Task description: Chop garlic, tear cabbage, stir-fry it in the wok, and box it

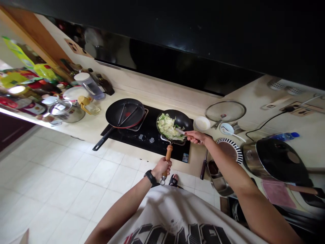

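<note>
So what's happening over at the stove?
A person stands at a black cooktop, both hands busy. The left hand grips the wooden handle of a wok. The right hand holds a utensil, probably a spatula, among chopped greens that look like cabbage. A frying pan sits to the left; a glass lid is off to the right.

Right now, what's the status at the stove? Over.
Left fingers around wok handle. Right fingers on spatula, its end among greens. Greens heaped mostly left in wok. White bowl close to right fingers.
</note>
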Demonstrator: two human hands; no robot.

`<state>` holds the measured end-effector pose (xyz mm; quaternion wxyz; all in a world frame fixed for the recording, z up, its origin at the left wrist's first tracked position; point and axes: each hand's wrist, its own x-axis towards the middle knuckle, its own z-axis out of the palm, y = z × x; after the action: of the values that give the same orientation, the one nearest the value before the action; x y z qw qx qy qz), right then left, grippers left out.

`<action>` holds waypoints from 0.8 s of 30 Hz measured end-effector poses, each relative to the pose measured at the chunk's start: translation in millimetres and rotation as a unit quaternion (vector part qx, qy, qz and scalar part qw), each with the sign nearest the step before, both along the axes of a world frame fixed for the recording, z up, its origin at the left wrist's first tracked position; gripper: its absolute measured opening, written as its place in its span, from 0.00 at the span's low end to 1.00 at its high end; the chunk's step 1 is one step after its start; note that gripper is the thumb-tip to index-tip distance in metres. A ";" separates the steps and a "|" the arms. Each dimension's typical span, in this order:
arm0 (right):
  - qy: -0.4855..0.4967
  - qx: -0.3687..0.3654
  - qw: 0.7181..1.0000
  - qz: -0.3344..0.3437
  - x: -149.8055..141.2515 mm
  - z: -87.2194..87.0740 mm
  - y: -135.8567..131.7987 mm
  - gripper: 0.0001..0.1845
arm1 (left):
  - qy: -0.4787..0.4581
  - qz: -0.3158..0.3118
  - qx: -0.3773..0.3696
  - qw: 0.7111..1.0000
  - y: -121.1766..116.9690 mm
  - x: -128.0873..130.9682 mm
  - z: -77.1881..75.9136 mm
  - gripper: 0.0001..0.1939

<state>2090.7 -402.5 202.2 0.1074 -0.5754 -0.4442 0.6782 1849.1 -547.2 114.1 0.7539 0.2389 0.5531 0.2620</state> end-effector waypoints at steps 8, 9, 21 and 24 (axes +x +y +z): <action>-0.334 0.366 0.846 0.196 -15.7 4.2 -105.7 0.27 | -0.005 0.002 -0.014 1.000 6.9 -5.1 23.3 0.11; -0.373 0.380 0.816 0.226 -12.0 8.0 -118.3 0.28 | -0.006 0.003 -0.016 1.000 6.5 -4.6 24.1 0.11; -0.531 0.316 0.718 0.321 -9.0 15.8 -105.8 0.31 | -0.009 0.003 -0.020 1.000 1.6 -2.2 16.3 0.11; -0.507 0.329 0.756 0.251 -26.6 -3.1 -71.5 0.28 | -0.005 -0.002 -0.016 1.000 1.0 -2.9 13.5 0.11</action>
<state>2064.1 -474.0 199.1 -0.1245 -0.6323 -0.7579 0.1017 1846.1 -546.1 127.7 0.7610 0.2264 0.5527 0.2533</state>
